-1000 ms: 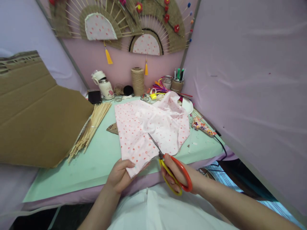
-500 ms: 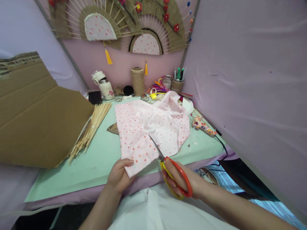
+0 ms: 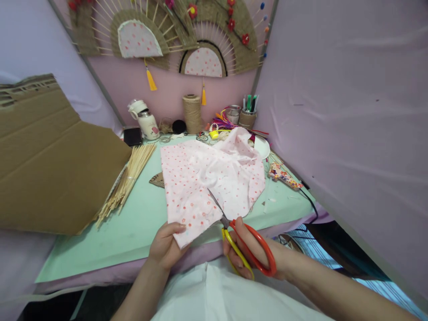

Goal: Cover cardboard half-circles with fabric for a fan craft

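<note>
Pink fabric (image 3: 187, 178) with red dots and flowers lies spread over the table, its near corner raised toward me. My left hand (image 3: 169, 243) pinches that corner between thumb and fingers. Scissors (image 3: 264, 249) with one red and one yellow handle are in my right hand (image 3: 247, 247), thumb in the red loop and fingers in the yellow one. Their blades point away from me and lie at the fabric's near edge, one visible on top of the cloth. Whatever part of the blades is under the fabric is hidden. A cardboard piece (image 3: 157, 179) shows partly from beneath the cloth's left side.
On the left are a large cardboard sheet (image 3: 60, 169) and a bundle of thin sticks (image 3: 129, 178). A bottle (image 3: 147, 122), twine spool (image 3: 192, 113) and pen holder (image 3: 248, 118) stand behind. At right lies a flower-patterned glue gun (image 3: 284, 175) with a black cord.
The scissors' handles have spread apart in my right hand, the red loop moving right. My left hand and the fabric have stayed almost in place.
</note>
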Available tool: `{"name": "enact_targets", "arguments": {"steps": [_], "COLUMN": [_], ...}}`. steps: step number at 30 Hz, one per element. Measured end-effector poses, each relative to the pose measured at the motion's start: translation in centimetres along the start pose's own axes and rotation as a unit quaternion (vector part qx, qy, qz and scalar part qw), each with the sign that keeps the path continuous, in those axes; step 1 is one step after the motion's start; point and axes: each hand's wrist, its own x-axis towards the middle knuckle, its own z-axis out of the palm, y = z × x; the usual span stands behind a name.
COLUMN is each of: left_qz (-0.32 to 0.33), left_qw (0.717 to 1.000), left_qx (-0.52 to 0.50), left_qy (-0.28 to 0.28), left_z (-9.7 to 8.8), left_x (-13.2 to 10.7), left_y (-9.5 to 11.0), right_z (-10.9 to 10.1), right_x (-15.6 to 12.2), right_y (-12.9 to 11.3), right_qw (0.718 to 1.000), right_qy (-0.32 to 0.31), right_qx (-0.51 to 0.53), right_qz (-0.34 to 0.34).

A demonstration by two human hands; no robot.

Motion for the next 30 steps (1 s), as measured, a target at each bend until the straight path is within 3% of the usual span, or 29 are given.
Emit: {"name": "enact_targets", "arguments": {"steps": [6, 16, 30], "left_qz": [0.010, 0.008, -0.006], "left_qw": [1.000, 1.000, 1.000], "left_qx": [-0.008, 0.002, 0.005], "left_qy": [0.006, 0.013, 0.001], "left_z": [0.0, 0.1, -0.2], "left_x": [-0.1, -0.1, -0.1], "left_y": [-0.1, -0.3, -0.4], "right_z": [0.0, 0.5, -0.9], "right_x": [0.1, 2.8, 3.6], "right_y": [0.0, -1.5, 0.6], "right_qw": [0.999, 1.000, 0.997], "right_qy": [-0.005, 0.012, 0.039], "right_qx": [-0.007, -0.010, -0.047], "right_qz": [0.039, 0.017, -0.050]}}
